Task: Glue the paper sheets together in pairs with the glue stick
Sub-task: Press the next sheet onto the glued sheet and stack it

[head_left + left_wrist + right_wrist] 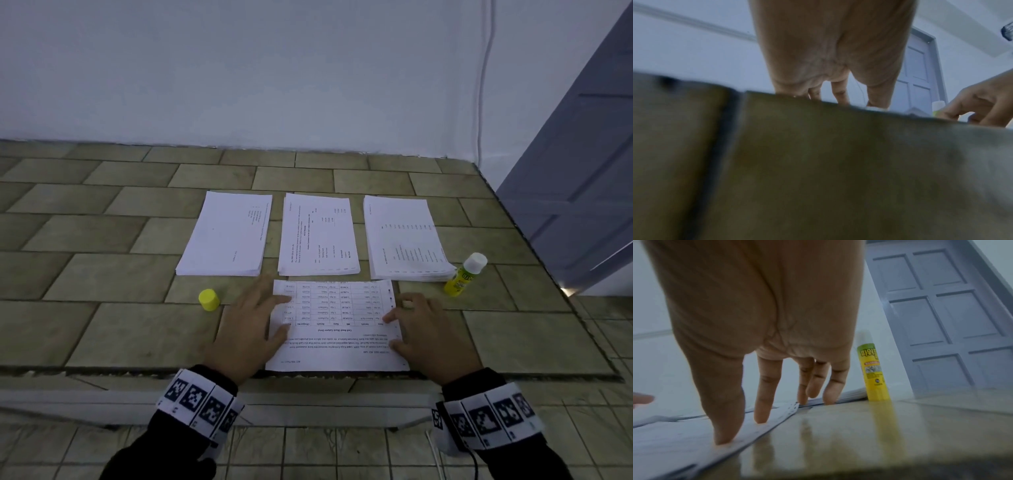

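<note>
Printed sheet (337, 329), lying flat at the near edge of the tiled counter (102, 329). Left hand (248, 329): fingers straight, pressing the sheet's left margin. Right hand (430, 337): fingers (764, 394) straight, thumb and forefinger tips on the sheet's right margin. Glue stick (465, 274): upright, uncapped, white tip showing, beyond and right of the sheet, just beside the right paper stack (406, 236). Yellow cap (209, 299): left of the sheet. Middle stack (318, 234) and left stack (226, 234): beyond the sheet.
</note>
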A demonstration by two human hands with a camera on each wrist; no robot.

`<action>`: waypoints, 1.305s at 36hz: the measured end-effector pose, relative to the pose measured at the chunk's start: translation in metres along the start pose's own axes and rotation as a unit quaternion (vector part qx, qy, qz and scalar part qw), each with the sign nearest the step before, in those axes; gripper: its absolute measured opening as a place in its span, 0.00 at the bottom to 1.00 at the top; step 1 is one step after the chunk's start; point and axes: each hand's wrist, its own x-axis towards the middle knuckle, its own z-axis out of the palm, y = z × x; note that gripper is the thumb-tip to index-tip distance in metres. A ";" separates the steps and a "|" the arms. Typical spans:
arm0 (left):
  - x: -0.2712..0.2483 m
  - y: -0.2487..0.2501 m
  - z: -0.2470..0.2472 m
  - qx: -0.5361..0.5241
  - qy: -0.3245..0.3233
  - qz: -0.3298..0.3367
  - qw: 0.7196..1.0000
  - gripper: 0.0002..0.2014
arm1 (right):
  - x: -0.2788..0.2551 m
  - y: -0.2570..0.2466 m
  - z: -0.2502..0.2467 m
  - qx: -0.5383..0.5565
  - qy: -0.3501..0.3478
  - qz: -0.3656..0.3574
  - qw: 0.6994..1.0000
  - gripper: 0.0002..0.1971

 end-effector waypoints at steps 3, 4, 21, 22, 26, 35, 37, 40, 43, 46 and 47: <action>0.009 0.007 0.014 0.035 -0.039 -0.025 0.998 0.41 | -0.002 -0.008 -0.002 -0.032 -0.004 0.002 0.999 0.19; 0.011 0.008 0.019 0.062 -0.055 -0.037 0.996 0.46 | -0.002 -0.011 -0.003 -0.046 -0.005 0.006 0.999 0.19; 0.012 -0.004 0.042 0.179 -0.035 -0.016 0.983 0.34 | 0.049 -0.089 0.061 -0.016 0.004 -0.182 0.983 0.47; 0.012 -0.004 0.042 0.181 -0.026 -0.013 0.983 0.33 | 0.050 -0.085 0.062 -0.017 0.013 -0.180 0.983 0.48; 0.012 -0.002 0.043 0.173 -0.003 -0.017 0.985 0.32 | 0.045 -0.058 0.063 -0.030 0.030 -0.153 0.987 0.46; 0.013 -0.003 0.043 0.170 -0.008 -0.020 0.985 0.32 | 0.027 0.012 0.054 -0.030 0.070 -0.022 0.997 0.50; 0.012 -0.003 0.043 0.169 -0.005 -0.020 0.985 0.32 | 0.026 0.018 0.054 -0.033 0.081 -0.011 0.996 0.45; 0.013 -0.003 0.043 0.167 -0.002 -0.020 0.986 0.32 | 0.026 0.018 0.051 -0.024 0.099 -0.004 0.995 0.41; 0.013 -0.003 0.044 0.173 0.000 -0.020 0.985 0.32 | 0.025 0.015 0.044 -0.013 0.118 0.023 0.993 0.43; 0.012 -0.004 0.045 0.176 0.004 -0.019 0.984 0.32 | 0.023 0.002 0.039 -0.013 0.139 0.034 0.990 0.42; 0.012 -0.004 0.046 0.179 0.006 -0.018 0.984 0.32 | 0.022 -0.006 0.038 -0.012 0.136 0.020 0.990 0.41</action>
